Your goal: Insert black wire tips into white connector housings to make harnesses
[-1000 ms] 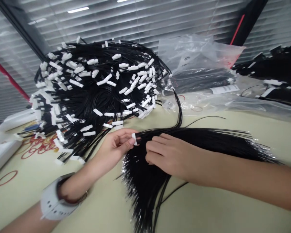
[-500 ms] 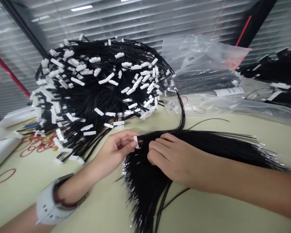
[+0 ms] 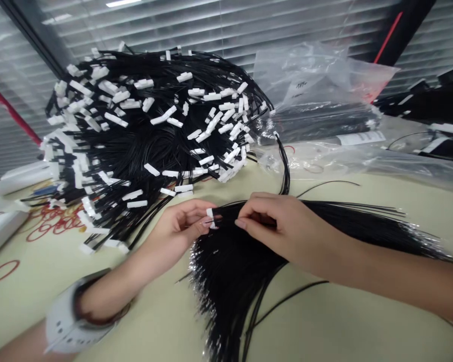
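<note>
The left hand (image 3: 177,226) pinches a small white plug (image 3: 210,217) tight, while the right hand (image 3: 281,223) pinches black wires (image 3: 230,271) lying on the table (image 3: 324,322), as if to keep a few apart.

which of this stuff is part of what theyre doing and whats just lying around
In use:
left hand, pinching a white plastic connector
right hand, gripping the black wire bundle
probably the heap of black wires with white connectors

Lying around:
clear plastic bag
red rubber bands
white box
</note>
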`<state>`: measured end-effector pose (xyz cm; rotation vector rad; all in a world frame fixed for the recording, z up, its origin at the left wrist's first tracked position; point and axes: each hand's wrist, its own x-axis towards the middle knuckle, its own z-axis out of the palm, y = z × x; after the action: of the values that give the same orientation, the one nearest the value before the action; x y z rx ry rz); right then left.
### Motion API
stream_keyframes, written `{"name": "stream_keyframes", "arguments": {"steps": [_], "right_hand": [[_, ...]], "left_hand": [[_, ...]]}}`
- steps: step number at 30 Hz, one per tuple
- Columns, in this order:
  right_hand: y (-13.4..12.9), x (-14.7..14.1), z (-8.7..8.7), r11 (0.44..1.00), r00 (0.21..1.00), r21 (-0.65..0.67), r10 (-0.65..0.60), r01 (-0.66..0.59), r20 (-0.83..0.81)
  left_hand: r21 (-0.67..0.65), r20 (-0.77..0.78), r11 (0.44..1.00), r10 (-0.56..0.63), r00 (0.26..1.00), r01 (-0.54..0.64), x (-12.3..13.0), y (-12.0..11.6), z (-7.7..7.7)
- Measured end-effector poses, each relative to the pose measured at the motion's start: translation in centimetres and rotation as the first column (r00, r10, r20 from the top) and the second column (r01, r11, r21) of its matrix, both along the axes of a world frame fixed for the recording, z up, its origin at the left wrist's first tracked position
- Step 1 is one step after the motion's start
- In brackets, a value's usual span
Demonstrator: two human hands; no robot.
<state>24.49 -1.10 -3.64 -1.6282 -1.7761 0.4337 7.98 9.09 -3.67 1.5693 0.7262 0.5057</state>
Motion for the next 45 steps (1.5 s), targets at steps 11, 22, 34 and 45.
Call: {"name": "stream_keyframes", "arguments": {"steps": [11, 22, 34, 45], "right_hand": [[-0.21, 0.43, 0.10, 0.990, 0.988, -0.034, -0.137, 0.135, -0.073], [0.02, 0.45, 0.00, 0.993, 0.994, -0.032, -0.111, 0.110, -0.024], [-0.11, 0.54, -0.19, 0.994, 0.997, -0.089, -0.061, 0.058, -0.037], [0.04, 0.36, -0.02, 0.996, 0.998, -0.076, -0.043, 0.038, -0.055]], "left_hand": [[-0.074, 0.052, 0.997, 0.005, 0.999, -0.001, -0.55, 0.16, -0.42], [-0.064, 0.073, 0.998, -0.020, 0.997, 0.024, -0.50, 0.21, -0.47], [-0.031, 0.032, 0.999, -0.019, 0.999, 0.020, -0.45, 0.17, -0.29], [0.051, -0.011, 0.996, -0.075, 0.997, 0.075, -0.43, -0.29, 0.18]]}}
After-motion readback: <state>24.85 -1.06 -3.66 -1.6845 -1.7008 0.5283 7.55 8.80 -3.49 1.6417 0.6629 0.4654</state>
